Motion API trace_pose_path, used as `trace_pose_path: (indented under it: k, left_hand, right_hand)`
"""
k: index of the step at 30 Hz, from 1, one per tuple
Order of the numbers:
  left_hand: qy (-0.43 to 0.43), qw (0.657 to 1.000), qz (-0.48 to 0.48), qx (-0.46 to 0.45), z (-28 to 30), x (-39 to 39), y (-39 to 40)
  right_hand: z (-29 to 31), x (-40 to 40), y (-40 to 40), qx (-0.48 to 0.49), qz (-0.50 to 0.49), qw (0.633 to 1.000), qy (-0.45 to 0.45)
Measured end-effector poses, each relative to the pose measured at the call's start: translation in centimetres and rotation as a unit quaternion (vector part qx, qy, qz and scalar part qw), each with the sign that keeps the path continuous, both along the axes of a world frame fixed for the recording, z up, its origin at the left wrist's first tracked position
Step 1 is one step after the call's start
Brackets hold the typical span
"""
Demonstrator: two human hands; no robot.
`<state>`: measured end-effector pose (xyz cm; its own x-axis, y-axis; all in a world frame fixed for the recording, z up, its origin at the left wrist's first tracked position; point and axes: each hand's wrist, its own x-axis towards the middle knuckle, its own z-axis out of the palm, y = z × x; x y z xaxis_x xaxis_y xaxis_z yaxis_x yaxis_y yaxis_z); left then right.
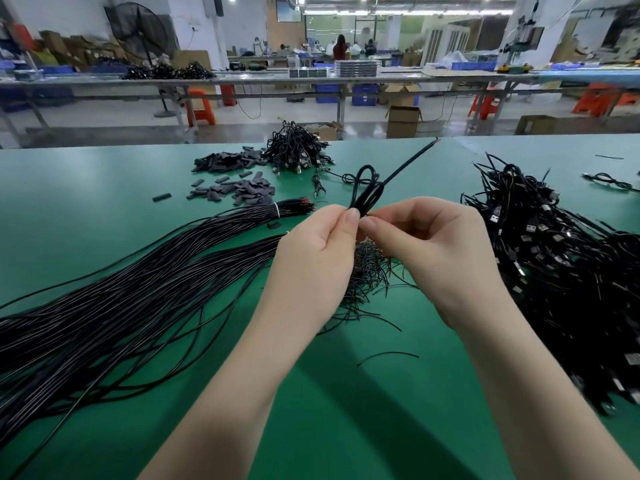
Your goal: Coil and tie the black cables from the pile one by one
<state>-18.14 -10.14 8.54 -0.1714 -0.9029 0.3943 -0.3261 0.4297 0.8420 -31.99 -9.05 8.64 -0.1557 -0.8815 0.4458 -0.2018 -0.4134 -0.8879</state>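
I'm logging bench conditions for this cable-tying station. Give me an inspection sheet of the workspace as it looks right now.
Surface: green table, no damage seen.
Job's things: small coiled black cable held up between both hands, one end sticking out toward the far edge.
Clutter: dark flat sleeve pieces; short wire offcuts under the hands.
Hands: left hand and right hand both pinch the coil.
Cables: long straight cable bundle at left, bound by a white tie; tangled pile with USB plugs at right; smaller pile of coiled cables at the far edge.
Surroundings: workshop benches, orange stools, cardboard boxes, a standing fan.
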Motion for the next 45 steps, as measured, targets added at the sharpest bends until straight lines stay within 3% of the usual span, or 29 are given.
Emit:
trace_pose_path:
  k: [9,13,20,23,30,38,42,45]
  left_hand:
    - [0.131,0.988,-0.041,0.074,-0.3,-0.4,-0.2]
    - [0.182,0.973,-0.063,0.125,0.1,-0.2,-0.4]
    - [0.111,0.989,-0.073,0.072,0.3,0.9,-0.5]
    - [0.118,0.977,-0.127,0.121,0.5,1.6,-0.7]
    - [0.231,0.902,-0.24,0.275,1.6,2.9,-0.5]
    - [0.327,0.828,-0.295,0.347,1.8,2.5,-0.2]
    - [0.326,0.813,-0.36,0.322,1.2,2.7,-0.3]
    - [0.33,0.799,-0.398,0.306,1.1,2.7,-0.2]
  right_hand:
    - [0.3,0.6,0.5,-0.079,-0.091,0.981,0.149]
    - [0.1,1.1,0.6,-0.147,-0.146,0.945,0.253]
    - [0.7,0.5,0.8,-0.161,-0.109,0.934,0.299]
    - [1.1,0.0,1.0,-0.181,-0.089,0.927,0.317]
    - [1.5,-0.7,1.6,-0.224,-0.049,0.92,0.319]
    - [1.7,-1.1,1.7,-0.247,0.003,0.93,0.272]
    - [1.6,-1.3,1.7,-0.193,0.102,0.967,0.133]
    - [1.8,-1.3,1.7,-0.158,0.174,0.971,0.041]
